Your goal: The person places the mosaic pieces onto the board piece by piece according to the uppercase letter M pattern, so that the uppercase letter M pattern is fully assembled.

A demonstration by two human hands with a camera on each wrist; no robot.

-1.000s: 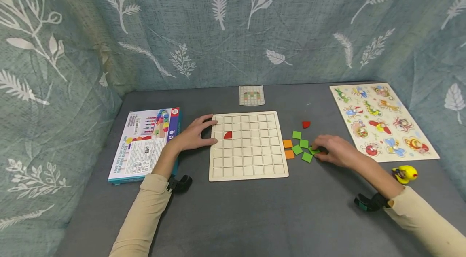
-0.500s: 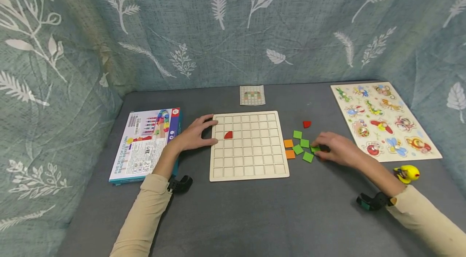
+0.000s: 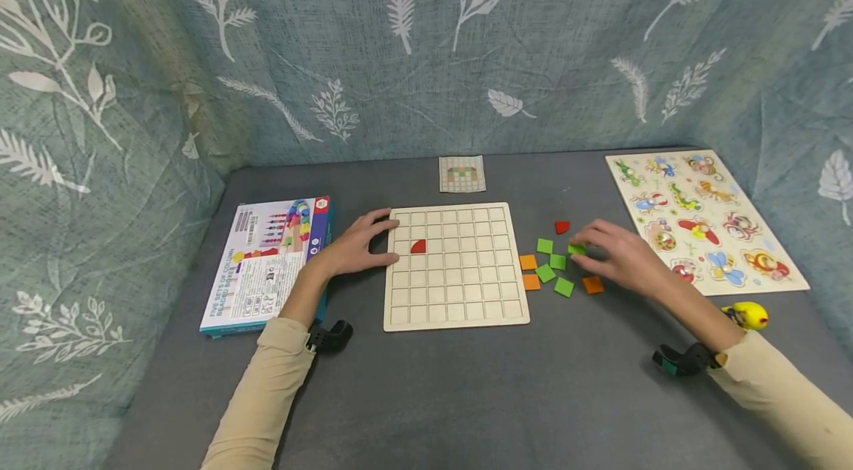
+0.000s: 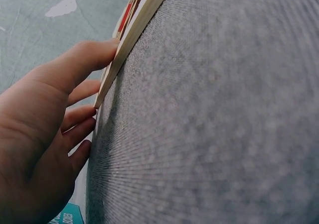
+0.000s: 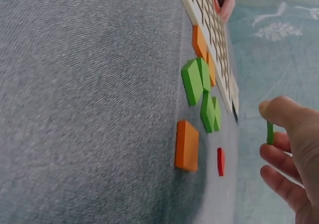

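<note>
A pale wooden grid board (image 3: 456, 266) lies mid-table, with a red quarter-circle piece (image 3: 417, 246) in one of its upper left cells. My left hand (image 3: 356, 246) rests against the board's left edge, thumb and fingers extended; the left wrist view shows the thumb touching the rim. Right of the board, my right hand (image 3: 616, 255) pinches a green square tile (image 5: 270, 133) between thumb and fingers, raised off the table. Near it lie several green tiles (image 3: 563, 287), an orange tile (image 3: 592, 284) below the hand, two more orange tiles (image 3: 528, 262) by the board, and another red quarter-circle (image 3: 562, 227).
A small pattern card (image 3: 462, 174) lies behind the board. At left is a boxed toy set (image 3: 266, 263). An insect picture puzzle board (image 3: 706, 222) lies at right, with a yellow toy figure (image 3: 749, 315) below it. A patterned curtain (image 3: 426, 48) hangs behind.
My right hand has lifted the green tile from the heap and moved slightly away from me, uncovering an orange tile. My left hand has stayed at the board's edge.
</note>
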